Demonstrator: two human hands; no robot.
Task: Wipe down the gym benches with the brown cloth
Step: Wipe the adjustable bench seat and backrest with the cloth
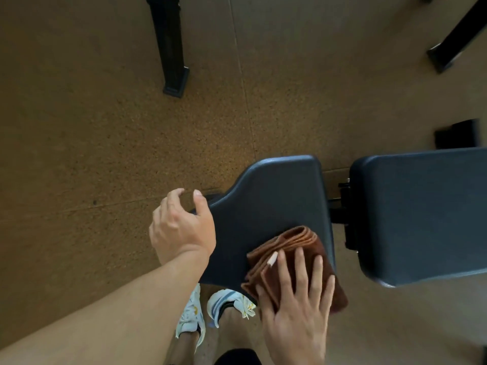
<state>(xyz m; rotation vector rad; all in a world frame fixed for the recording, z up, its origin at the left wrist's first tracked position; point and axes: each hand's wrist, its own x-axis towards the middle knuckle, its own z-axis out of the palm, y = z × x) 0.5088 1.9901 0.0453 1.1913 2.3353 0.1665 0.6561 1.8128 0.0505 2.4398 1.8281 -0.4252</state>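
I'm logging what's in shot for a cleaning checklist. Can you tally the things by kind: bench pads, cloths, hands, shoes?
Bench pads: 2, the seat pad and the back pad
Cloths: 1, the brown cloth on the seat pad
Hands: 2, the left hand and the right hand
Shoes: 2, the left shoe and the right shoe
Total: 7

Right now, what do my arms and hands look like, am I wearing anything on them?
Both are bare. The left hand and its forearm show no sleeve, glove, watch or ring. The right hand is also gloveless and ringless, with fairly long nails; its wrist runs out of view, so any sleeve there cannot be seen.
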